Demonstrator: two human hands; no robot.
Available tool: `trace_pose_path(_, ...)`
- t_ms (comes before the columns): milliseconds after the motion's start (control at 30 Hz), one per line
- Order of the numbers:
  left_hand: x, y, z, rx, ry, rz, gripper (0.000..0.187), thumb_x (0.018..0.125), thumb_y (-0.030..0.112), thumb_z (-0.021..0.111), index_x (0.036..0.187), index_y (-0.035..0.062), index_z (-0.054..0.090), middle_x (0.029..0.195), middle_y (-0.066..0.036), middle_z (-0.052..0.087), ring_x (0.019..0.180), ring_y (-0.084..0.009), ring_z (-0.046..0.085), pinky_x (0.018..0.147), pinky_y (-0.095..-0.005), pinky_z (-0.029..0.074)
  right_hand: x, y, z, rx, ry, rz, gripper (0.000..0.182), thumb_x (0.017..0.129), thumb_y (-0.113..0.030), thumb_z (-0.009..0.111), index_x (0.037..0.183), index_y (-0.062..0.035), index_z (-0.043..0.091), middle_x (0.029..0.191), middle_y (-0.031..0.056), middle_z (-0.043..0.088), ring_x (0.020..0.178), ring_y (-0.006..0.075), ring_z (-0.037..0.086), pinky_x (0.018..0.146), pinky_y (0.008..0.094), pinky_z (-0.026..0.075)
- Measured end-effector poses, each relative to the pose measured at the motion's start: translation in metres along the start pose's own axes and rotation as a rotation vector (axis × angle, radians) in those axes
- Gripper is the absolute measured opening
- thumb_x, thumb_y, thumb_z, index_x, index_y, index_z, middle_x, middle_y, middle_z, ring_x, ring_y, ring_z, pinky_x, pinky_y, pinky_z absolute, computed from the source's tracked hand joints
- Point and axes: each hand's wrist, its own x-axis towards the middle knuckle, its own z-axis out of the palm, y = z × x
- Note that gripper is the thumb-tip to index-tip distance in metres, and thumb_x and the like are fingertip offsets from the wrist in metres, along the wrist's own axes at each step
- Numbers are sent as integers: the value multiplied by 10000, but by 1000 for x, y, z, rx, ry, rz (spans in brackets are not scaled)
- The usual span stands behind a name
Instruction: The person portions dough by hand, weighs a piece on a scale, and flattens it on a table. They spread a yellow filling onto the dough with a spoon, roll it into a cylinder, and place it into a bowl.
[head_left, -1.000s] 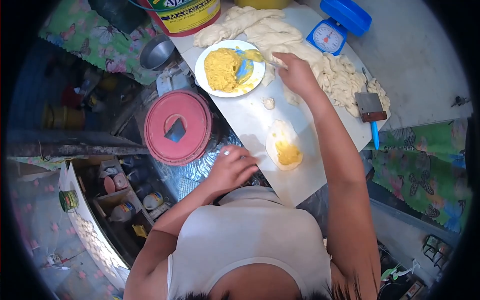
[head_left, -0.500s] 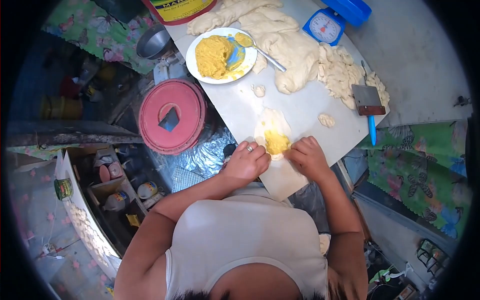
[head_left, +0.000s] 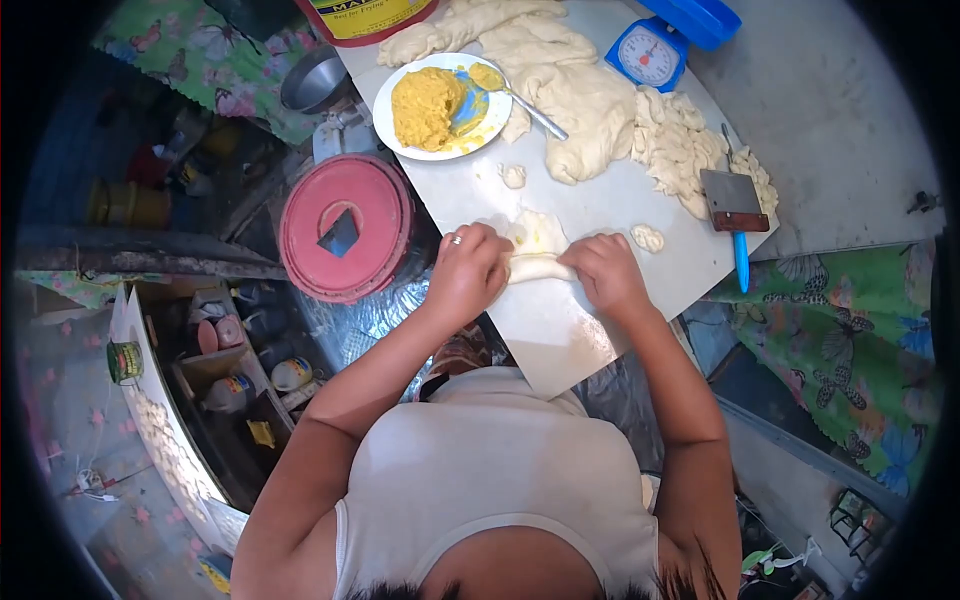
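Note:
A flat piece of dough (head_left: 537,266) lies near the table's front corner, its near part folded over into a roll and its far part flat with yellow smears. My left hand (head_left: 468,270) pinches the roll's left end, a ring on one finger. At the right end, the fingers of my right hand (head_left: 604,268) are closed on the dough. Beyond them, a white plate (head_left: 440,152) holds a yellow mash (head_left: 425,108) and a spoon (head_left: 535,113). One small dough lump (head_left: 513,176) sits below the plate, another (head_left: 647,238) beside my right hand.
A large dough mass (head_left: 580,115) spreads over the back of the table (head_left: 560,350). At the right are a blue scale (head_left: 648,56) and a scraper (head_left: 735,200) with a blue-handled tool (head_left: 741,262). A red-lidded bucket (head_left: 345,225) stands left of the table.
Both hands have moved away from my body with the dough's near edge, which is now folded over the yellow filling. Most of the filling is now covered.

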Motion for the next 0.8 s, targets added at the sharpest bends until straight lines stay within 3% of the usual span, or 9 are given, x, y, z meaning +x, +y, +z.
trace_pose_path(67, -4, -1, -2, -41, 11, 72, 174, 711, 106, 703, 881, 76, 681, 918, -62, 591, 908, -263, 557, 805, -398, 386, -7, -2, -9, -14, 5, -134, 167, 795, -86, 657, 957, -119, 688, 984, 26, 628, 939, 223, 560, 861, 367, 370)
trace_pose_path(133, -9, 4, -8, -39, -124, 35, 211, 742, 101, 695, 952, 80, 694, 1020, -60, 580, 969, -265, 535, 850, -409, 370, -10, -17, -18, -1, 16, -109, 177, 794, -103, 665, 967, -119, 695, 1025, 30, 626, 975, 221, 550, 870, 372, 364)
trace_pose_path(200, -9, 15, -15, -28, -91, 42, 192, 761, 102, 684, 950, 75, 696, 1063, -71, 570, 982, -274, 530, 867, -415, 363, -11, -17, -17, 11, 32, -79, 188, 792, -119, 672, 977, -119, 702, 1065, 34, 624, 1011, 219, 541, 879, 378, 358)
trace_pose_path(300, -10, 12, -11, -17, -57, 50, 154, 784, 131, 677, 919, 60, 695, 1126, -96, 551, 1036, -296, 504, 902, -431, 340, -15, -4, -4, -14, 103, -63, 140, 795, -161, 677, 921, -107, 704, 1073, 42, 604, 1022, 232, 521, 888, 384, 344)
trace_pose_path(367, -8, 6, -8, -15, -55, 52, 151, 789, 159, 679, 891, 49, 692, 1145, -109, 542, 1078, -311, 482, 921, -443, 324, -11, 3, -3, 37, 150, 85, 112, 788, -199, 691, 833, -97, 690, 1046, 43, 596, 1006, 241, 516, 866, 382, 341)
trace_pose_path(433, 2, 6, -11, -61, -77, -152, 148, 771, 173, 697, 839, 42, 680, 1167, -125, 528, 1142, -333, 420, 947, -458, 284, -2, 1, -1, -16, 164, 124, 115, 786, -198, 693, 836, -96, 676, 1032, 45, 594, 993, 243, 516, 856, 383, 340)
trace_pose_path(567, 12, 7, -7, 22, -59, -197, 122, 779, 155, 686, 831, 46, 670, 1166, -125, 528, 1169, -345, 373, 955, -478, 255, 14, -4, 10, -97, 299, 195, 141, 777, -184, 701, 878, -104, 644, 1012, 41, 594, 976, 231, 521, 838, 395, 337)
trace_pose_path(633, 12, 3, -2, -76, 130, -220, 111, 785, 154, 692, 849, 64, 678, 1175, -117, 529, 1138, -334, 401, 945, -477, 260, 8, 4, 12, -105, 224, 113, 157, 783, -170, 696, 921, -113, 647, 990, 32, 599, 967, 222, 526, 844, 396, 337)
trace_pose_path(800, 1, -5, -10, 98, 0, -18, 134, 789, 201, 715, 858, 90, 686, 1192, -102, 535, 1105, -324, 433, 932, -465, 272, 3, -12, -4, -186, 151, 25, 194, 803, -147, 684, 996, -133, 662, 913, 6, 617, 933, 199, 544, 850, 391, 344)
